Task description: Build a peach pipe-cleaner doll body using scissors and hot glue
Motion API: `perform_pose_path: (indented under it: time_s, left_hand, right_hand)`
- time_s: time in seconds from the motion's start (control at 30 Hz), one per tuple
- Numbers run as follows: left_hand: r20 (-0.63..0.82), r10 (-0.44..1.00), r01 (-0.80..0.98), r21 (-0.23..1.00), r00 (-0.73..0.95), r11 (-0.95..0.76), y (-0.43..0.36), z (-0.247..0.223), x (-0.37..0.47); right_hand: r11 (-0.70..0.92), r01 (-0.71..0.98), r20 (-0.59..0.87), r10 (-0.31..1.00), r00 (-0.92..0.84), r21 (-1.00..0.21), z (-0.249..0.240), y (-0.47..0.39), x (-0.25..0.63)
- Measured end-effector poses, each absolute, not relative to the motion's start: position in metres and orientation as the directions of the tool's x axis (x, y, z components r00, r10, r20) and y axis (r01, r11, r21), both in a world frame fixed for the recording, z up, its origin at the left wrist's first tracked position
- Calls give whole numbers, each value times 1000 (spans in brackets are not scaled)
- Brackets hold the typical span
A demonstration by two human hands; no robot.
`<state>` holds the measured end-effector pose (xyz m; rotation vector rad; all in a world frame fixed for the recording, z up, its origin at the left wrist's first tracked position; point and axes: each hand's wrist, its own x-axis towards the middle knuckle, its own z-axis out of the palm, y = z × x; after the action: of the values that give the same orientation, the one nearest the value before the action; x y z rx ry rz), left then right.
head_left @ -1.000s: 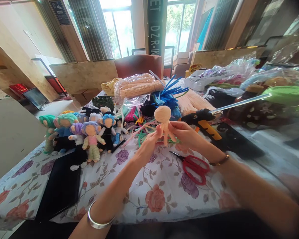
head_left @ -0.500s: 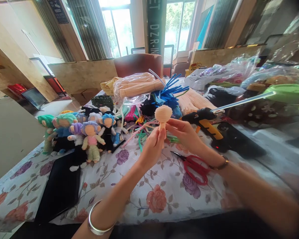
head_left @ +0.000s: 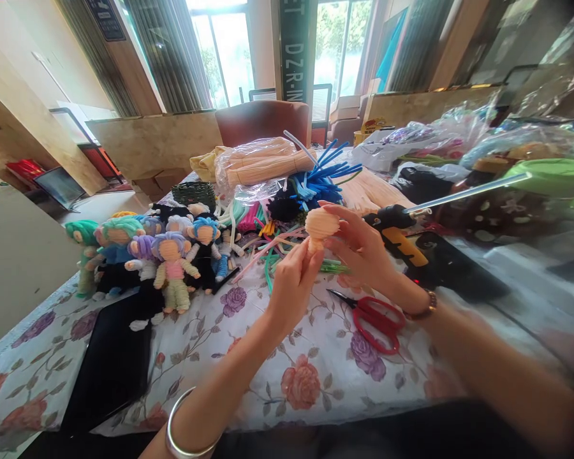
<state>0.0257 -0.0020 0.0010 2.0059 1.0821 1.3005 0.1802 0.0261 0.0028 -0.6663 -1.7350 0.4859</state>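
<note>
Over the middle of the table, a beige doll head (head_left: 321, 224) of wound pipe cleaner stands upright on a narrow neck. My left hand (head_left: 294, 277) pinches that neck from below, fingers closed. My right hand (head_left: 363, 252) curls around the head's right side, its fingertips touching the top and the lower edge. Red-handled scissors (head_left: 375, 322) lie below my right hand, blades pointing left. Loose pipe cleaners (head_left: 272, 245) in pink and green are spread behind my left hand.
Several finished dolls (head_left: 175, 271) stand at left behind a black tablet (head_left: 108, 366). A hot glue gun (head_left: 402, 236) with a clear stick lies at right beside a black pad (head_left: 463, 271). Blue pipe cleaners (head_left: 323, 182) and a wrapped beige bundle (head_left: 263, 162) are at the back.
My right hand has moved up from the neck to the head's side and top. The doll head has shifted slightly right and down, and my left hand still grips the neck.
</note>
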Motion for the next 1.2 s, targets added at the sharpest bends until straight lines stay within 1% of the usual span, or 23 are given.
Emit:
perform_pose_path:
  time_s: [0.2, 0.33, 0.57, 0.73, 0.87, 1.03, 1.2]
  left_hand:
    - [542, 817, 367, 732, 198, -575, -6, 2, 26]
    - [566, 804, 379, 713, 185, -589, -10, 5, 26]
    - [653, 739, 372, 652, 168, -661, -14, 5, 28]
    - [715, 678, 382, 587, 170, -714, -15, 2, 28]
    - [752, 632, 405, 527, 186, -747, -14, 0, 27]
    - [784, 581, 454, 444, 221, -772, -15, -1, 26]
    - [820, 517, 510, 344, 245, -788, -15, -3, 24]
  right_hand:
    - [785, 121, 754, 618, -224, -607, 3, 29, 184]
    - [787, 78, 756, 611, -234, -612, 3, 28, 185]
    - [774, 6, 765, 626, -151, -633, 3, 25, 178]
    - [778, -83, 782, 614, -105, -623, 5, 24, 173]
    - [745, -147, 759, 639, -124, -651, 10, 22, 172]
    - [686, -132, 697, 690, -195, -716, 20, 18, 174]
    - [697, -72, 695, 690, -204, -713, 26, 15, 173]
